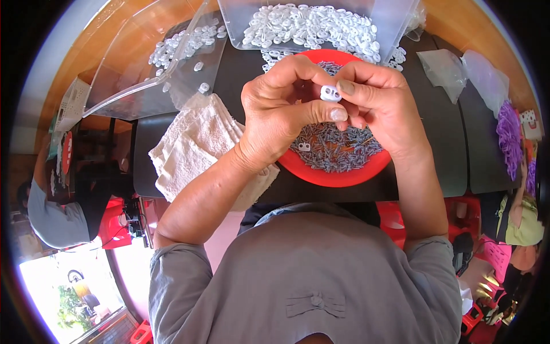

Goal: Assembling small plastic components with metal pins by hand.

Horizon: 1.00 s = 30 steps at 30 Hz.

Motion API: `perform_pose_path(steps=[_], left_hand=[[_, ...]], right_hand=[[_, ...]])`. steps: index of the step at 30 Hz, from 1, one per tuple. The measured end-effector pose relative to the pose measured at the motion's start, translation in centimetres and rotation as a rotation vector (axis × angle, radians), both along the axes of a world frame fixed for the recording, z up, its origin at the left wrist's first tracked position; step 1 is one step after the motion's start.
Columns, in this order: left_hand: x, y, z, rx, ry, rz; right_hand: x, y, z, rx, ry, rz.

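Observation:
Both of my hands are raised over a red bowl [338,180], pinching one small white oval plastic piece with two holes [330,93]. My left hand [281,106] curves round from the left, its thumb just under the piece and its index finger arched above. From the right, my right hand [387,103] presses thumb and fingertips against the piece's right end. Many small grey metal-looking parts [338,152] fill the bowl; their exact kind is too small to tell. Another white two-hole piece [304,147] lies on them at the left.
Behind the bowl, a clear bin [395,34] holds a heap of white pieces [309,26]. Another clear bin [114,86] with fewer pieces stands at far left. A cream towel [189,149] lies left. Plastic bags [444,74] and purple strands [509,140] are right. Other people sit either side.

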<state>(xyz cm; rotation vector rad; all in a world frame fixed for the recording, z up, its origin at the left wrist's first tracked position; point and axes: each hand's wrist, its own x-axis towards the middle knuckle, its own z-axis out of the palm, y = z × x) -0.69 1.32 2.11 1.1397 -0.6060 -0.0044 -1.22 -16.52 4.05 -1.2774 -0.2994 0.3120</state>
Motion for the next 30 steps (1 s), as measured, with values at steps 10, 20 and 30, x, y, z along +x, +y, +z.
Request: perform_pose_path(steps=[10,20,30], left_hand=[[-0.2,0.2,-0.7,0.127,-0.144,0.128],[0.0,1.0,0.9,0.168,-0.292,0.477],[6.0,12.6,13.3,0.611,-0.336,1.187]], right_hand=[[-0.4,0.0,0.5,-0.068,-0.051,-0.063],[0.4,0.3,-0.1,-0.357,-0.272,-0.163],[-0.7,2.5,-3.0,-1.032,-1.025,0.115]])
